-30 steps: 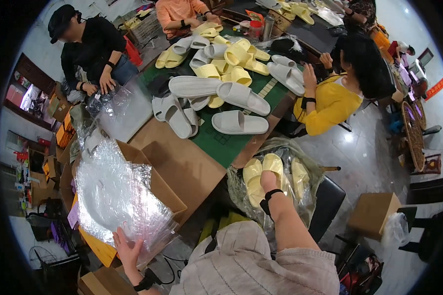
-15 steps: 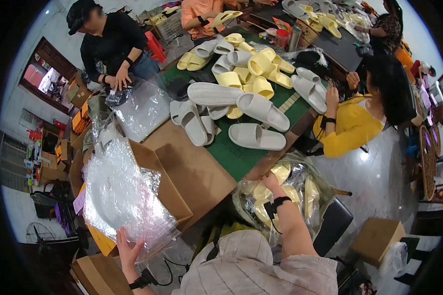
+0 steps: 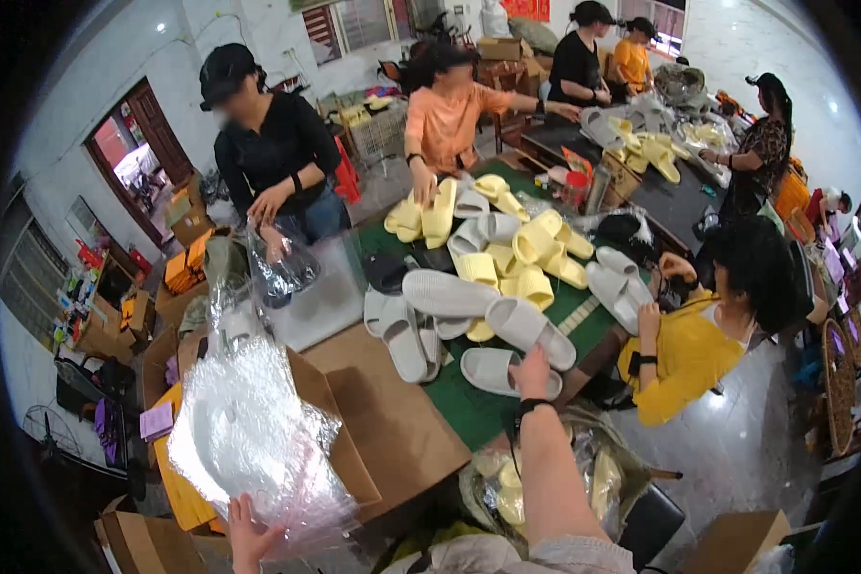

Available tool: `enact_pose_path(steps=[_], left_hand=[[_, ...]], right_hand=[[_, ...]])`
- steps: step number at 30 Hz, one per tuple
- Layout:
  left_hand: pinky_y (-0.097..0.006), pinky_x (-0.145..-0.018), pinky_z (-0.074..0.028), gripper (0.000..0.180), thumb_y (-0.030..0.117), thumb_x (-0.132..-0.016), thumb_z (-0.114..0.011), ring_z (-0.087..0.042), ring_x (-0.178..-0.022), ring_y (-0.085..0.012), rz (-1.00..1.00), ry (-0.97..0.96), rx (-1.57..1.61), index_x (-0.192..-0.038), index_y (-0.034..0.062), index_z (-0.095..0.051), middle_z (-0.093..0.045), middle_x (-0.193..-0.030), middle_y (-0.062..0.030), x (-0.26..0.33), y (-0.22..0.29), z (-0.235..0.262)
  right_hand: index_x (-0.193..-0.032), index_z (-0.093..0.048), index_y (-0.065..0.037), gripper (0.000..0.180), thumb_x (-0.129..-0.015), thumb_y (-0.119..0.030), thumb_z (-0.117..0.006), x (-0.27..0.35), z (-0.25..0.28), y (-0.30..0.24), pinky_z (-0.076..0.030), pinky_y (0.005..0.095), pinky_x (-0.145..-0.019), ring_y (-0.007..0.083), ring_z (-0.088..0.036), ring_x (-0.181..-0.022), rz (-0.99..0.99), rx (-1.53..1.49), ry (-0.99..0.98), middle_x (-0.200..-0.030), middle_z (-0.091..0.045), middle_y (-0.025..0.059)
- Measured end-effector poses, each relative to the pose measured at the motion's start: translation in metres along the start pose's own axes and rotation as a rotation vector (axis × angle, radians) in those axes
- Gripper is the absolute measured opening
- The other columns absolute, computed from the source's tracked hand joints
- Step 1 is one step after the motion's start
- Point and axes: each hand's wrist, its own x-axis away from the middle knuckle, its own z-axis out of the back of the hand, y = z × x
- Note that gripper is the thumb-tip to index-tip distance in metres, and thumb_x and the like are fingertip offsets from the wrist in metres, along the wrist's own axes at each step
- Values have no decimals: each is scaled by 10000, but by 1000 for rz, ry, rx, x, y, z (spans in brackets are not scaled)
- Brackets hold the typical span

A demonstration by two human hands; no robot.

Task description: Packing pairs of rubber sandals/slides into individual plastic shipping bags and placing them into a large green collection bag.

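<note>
My left hand (image 3: 249,531) lies with fingers spread at the near edge of a stack of clear plastic bags (image 3: 258,430). The stack leans over an open cardboard box (image 3: 340,421). My right hand (image 3: 536,373) is on the table's near right part, its fingers closed at the heel end of a grey slipper (image 3: 488,367); the exact grip is partly hidden. Just beyond it a second grey slipper (image 3: 534,331) rests on the pile. More grey slippers (image 3: 402,340) and yellow slippers (image 3: 538,237) are heaped farther back on the green tabletop (image 3: 450,411).
Below my right forearm stands a sack (image 3: 478,488) of bagged yellow slippers. A co-worker in yellow (image 3: 698,354) sits at the right. Another in black (image 3: 282,153) handles a clear bag at the left, and one in orange (image 3: 459,124) holds a yellow slipper across the table.
My right hand has gone from the sack up to the grey slippers. My left hand stays on the plastic bags. The view has tilted up, and the co-worker in black has raised a bag.
</note>
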Motion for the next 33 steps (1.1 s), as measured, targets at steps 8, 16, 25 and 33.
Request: enact_pose_path(steps=[8, 16, 25, 33], left_hand=[[-555, -1108, -298, 988, 637, -755, -674, -276, -1369, -498, -101, 22, -152, -1499, 107, -298, -316, -1474, -319, -9, -22, -18], [-535, -1104, -309, 984, 617, -746, -694, -295, -1357, -498, -108, 73, -176, -1502, 126, -299, -296, -1474, -336, -10, -15, -15], [-535, -1130, -249, 1015, 627, -772, -654, -250, -1356, -541, -123, 67, -148, -1485, 12, -275, -262, -1439, -419, 5, 4, -8], [-532, -1121, -265, 977, 599, -775, -665, -273, -1357, -527, -55, 91, -115, -1476, 18, -310, -297, -1455, -374, 22, 2, -6]], right_hand=[[-950, -643, -10, 632, -715, -593, -705, 90, -18, -16, -441, 482, -870, 389, -534, -996, 232, 17, 118, -1070, -558, 196], [-1112, -611, 23, 785, -728, -660, -668, 161, -41, -60, -436, 471, -945, 381, -490, -1127, 334, 194, -187, -1223, -497, 213], [-1210, -600, 19, 787, -673, -533, -762, 208, -59, -87, -429, 463, -1013, 389, -469, -1191, 203, 118, -497, -1272, -479, 234], [-971, -661, 25, 466, -756, -383, -731, 250, -78, -94, -499, 479, -866, 413, -609, -998, 141, -18, -326, -1032, -650, 241]])
